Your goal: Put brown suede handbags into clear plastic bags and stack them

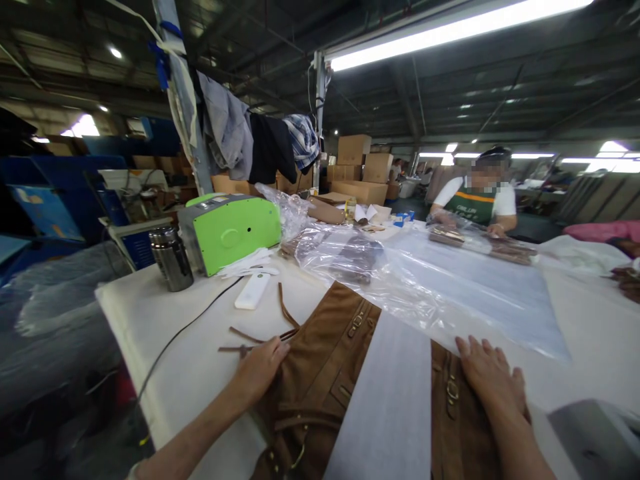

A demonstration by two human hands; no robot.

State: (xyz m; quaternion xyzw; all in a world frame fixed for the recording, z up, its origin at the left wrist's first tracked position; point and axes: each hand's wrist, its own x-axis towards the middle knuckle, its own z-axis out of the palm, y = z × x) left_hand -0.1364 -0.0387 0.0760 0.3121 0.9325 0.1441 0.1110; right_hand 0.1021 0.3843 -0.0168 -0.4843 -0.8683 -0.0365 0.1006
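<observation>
The bottom edge cuts off the brown suede boots (325,380) and foam sheet (390,400).

A dim factory hall, with dark roof beams (407,93) and one long tube light (460,30) overhead. Cardboard boxes (355,150) stand stacked far back — clothes (250,140) hang by a pole (183,100) behind the white desk (150,313).

Brown suede boots (320,373): buckled, strapped, flat on bench (165,320). White foam sheet (390,393) lies lengthwise along middle, covering part.
</observation>
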